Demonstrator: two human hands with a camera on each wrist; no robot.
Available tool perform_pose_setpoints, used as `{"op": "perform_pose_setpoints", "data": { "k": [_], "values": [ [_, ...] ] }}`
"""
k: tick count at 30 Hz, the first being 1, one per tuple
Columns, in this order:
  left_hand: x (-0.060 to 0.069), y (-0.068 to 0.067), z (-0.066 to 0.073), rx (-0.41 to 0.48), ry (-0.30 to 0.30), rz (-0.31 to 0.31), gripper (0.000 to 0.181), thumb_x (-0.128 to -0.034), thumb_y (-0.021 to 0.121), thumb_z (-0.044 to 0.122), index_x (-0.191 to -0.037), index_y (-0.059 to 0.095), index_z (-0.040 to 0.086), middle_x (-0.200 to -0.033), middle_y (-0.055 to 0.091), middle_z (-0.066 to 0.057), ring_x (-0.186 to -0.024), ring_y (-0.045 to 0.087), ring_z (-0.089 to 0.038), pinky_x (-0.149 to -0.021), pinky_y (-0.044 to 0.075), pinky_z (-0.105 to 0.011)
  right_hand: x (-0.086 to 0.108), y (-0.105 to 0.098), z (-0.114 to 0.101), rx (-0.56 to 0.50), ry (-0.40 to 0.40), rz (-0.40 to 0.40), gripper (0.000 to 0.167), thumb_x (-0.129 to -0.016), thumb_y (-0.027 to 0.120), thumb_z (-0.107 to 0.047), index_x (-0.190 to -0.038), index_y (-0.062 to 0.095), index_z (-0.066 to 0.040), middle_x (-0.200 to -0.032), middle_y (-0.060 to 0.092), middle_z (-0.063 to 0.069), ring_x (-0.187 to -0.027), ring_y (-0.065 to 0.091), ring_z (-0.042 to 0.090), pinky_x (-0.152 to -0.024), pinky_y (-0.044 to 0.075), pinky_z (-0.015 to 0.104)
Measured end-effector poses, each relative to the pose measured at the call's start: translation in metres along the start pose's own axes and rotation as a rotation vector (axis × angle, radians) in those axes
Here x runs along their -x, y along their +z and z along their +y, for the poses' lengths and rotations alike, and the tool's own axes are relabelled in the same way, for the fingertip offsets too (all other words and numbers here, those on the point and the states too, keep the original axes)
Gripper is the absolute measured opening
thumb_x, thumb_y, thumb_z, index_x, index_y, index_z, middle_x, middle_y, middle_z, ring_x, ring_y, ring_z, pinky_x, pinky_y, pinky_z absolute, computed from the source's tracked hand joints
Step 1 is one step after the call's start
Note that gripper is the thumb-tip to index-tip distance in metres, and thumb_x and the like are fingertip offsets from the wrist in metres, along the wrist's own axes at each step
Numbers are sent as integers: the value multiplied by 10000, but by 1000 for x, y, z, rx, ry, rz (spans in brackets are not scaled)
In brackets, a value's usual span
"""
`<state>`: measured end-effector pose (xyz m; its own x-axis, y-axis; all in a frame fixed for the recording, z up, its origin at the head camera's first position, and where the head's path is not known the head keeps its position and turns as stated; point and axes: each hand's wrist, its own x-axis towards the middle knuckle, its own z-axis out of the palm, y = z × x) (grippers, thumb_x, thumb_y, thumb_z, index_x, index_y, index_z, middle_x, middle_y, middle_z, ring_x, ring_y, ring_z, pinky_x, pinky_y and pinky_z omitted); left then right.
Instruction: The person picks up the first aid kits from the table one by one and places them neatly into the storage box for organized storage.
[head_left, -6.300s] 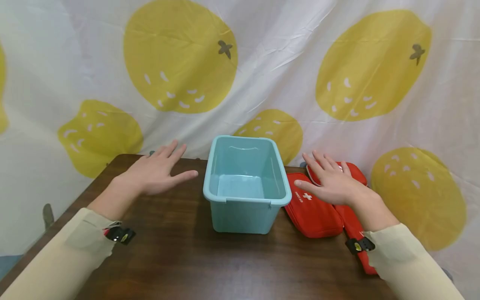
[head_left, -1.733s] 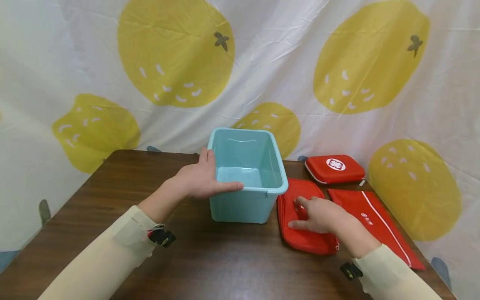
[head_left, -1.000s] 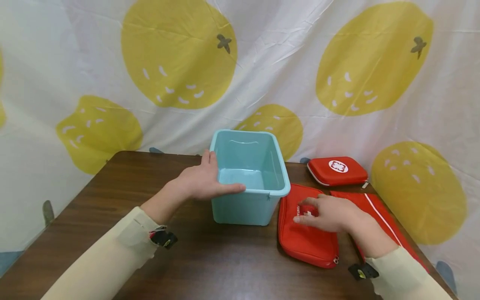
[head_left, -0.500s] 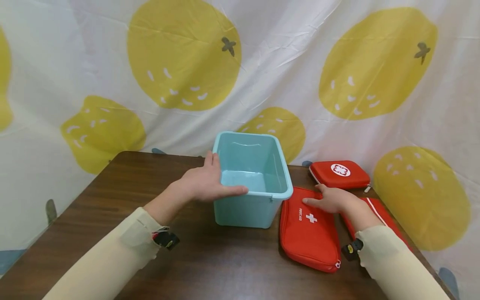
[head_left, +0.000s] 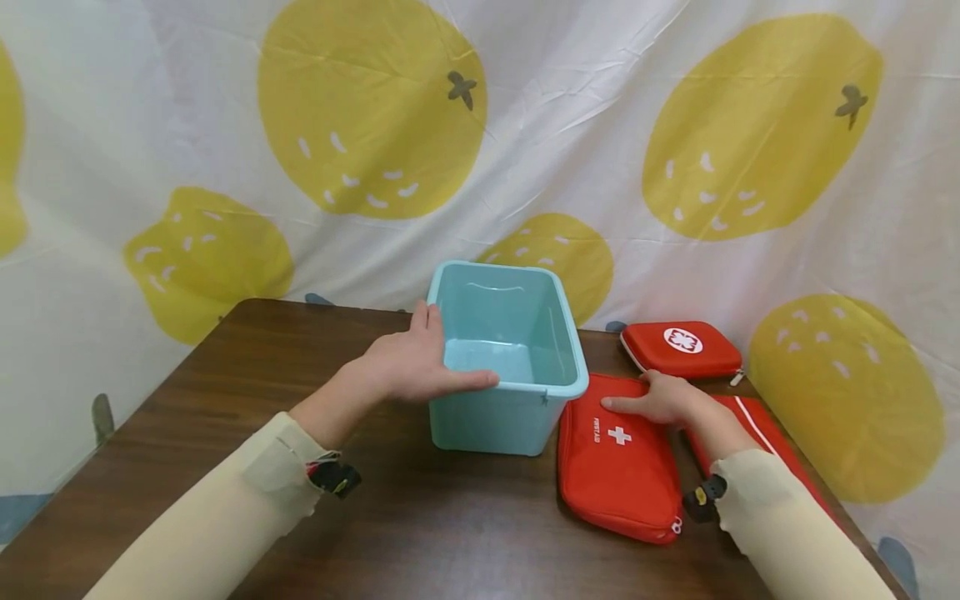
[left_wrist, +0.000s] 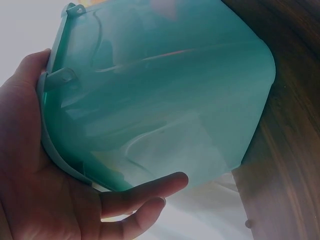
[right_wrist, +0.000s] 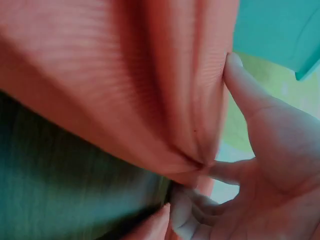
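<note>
My left hand (head_left: 408, 362) rests at the near left corner of a light blue plastic bin (head_left: 487, 421). Its thumb lies straight along the near rim, and its extended fingers go along the left outer wall, as the left wrist view also shows. Beside the bin, a red zippered first aid pouch (head_left: 618, 492) with a white cross lies flat on the table. My right hand (head_left: 667, 400) pinches that pouch's far right edge, thumb on top and fingers at the edge below. In the right wrist view the pouch's red fabric (right_wrist: 120, 75) fills much of the frame.
A red hard-shell case (head_left: 682, 350) with a white round emblem lies at the back right. A flat red pouch (head_left: 772, 442) with a white stripe lies partly under my right forearm. The brown wooden table (head_left: 420, 525) meets a lemon-print curtain (head_left: 540, 125) at the back.
From hovering apart, my left hand has come onto the bin's corner. My right hand has gone from above the first aid pouch to its far right edge and grips it there.
</note>
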<state>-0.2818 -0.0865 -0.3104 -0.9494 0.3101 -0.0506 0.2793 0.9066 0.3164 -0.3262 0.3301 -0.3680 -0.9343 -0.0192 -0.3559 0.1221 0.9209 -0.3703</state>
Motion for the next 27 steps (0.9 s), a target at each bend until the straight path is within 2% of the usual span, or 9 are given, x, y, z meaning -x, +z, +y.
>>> {"op": "perform_pose_setpoints", "data": {
  "k": [2, 6, 9, 12, 17, 21, 24, 27],
  "values": [
    [0, 0, 0, 1, -1, 1, 1443, -845, 542, 962, -1729, 33, -59, -1795, 88, -242, -1346, 637, -385, -1024, 585, -522, 2, 0, 1, -52, -6, 23, 1215, -902, 802, -678, -1650, 268, 117, -1460, 519, 351, -1289, 528, 492, -1055, 580, 583],
    [1, 0, 0, 1, -5, 2, 1444, -841, 544, 963, -1730, 34, -54, -1787, 102, -235, -1325, 646, -378, -1018, 585, -515, 6, -4, 1, -241, -56, 21, 1172, -938, 831, -537, -1719, 162, 25, -1566, 417, 354, -1380, 460, 516, -1139, 516, 617],
    [1, 0, 0, -1, -9, -1, 1453, -834, 537, 975, -1733, 32, -48, -1793, 98, -232, -1322, 644, -374, -1006, 590, -508, 8, -7, 2, -386, -106, -2, 1128, -973, 825, -401, -1759, 89, -66, -1621, 356, 336, -1393, 486, 482, -1122, 548, 544],
    [2, -1, 1, -1, -15, -9, 1460, -828, 532, 985, -1737, 22, -37, -1803, 85, -228, -1337, 634, -373, -1007, 592, -506, 8, -8, 5, -497, -153, -7, 1091, -994, 808, -295, -1780, 64, -161, -1650, 339, 311, -1323, 579, 407, -1032, 602, 419],
    [2, -2, 2, 1, -22, -18, 1462, -827, 530, 987, -1741, 4, -25, -1817, 60, -229, -1362, 623, -380, -1027, 586, -510, 7, -5, 9, -592, -269, 40, 984, -1021, 780, -211, -1778, 158, -292, -1660, 411, 236, -1187, 669, 260, -933, 621, 302],
    [2, -1, 2, 6, -19, -18, 1460, -828, 528, 987, -1739, 6, -27, -1815, 69, -234, -1350, 632, -383, -1016, 589, -509, 8, -2, 12, -604, -359, 132, 822, -1035, 770, -209, -1731, 337, -279, -1698, 399, 159, -1306, 583, 281, -933, 612, 249],
    [2, -2, 2, 6, -19, -17, 1460, -827, 529, 987, -1740, 9, -27, -1818, 58, -235, -1367, 624, -386, -1026, 586, -512, 10, -3, 13, -628, -352, 170, 706, -1048, 761, -263, -1682, 448, -258, -1656, 416, 154, -1274, 606, 261, -922, 624, 250],
    [1, -1, 1, 4, -17, -16, 1461, -827, 524, 990, -1739, 12, -31, -1818, 53, -241, -1391, 610, -389, -1037, 582, -518, 10, -6, 14, -653, -329, 192, 665, -1055, 755, -321, -1661, 490, -256, -1614, 434, 152, -1164, 668, 186, -910, 640, 266]
  ]
}}
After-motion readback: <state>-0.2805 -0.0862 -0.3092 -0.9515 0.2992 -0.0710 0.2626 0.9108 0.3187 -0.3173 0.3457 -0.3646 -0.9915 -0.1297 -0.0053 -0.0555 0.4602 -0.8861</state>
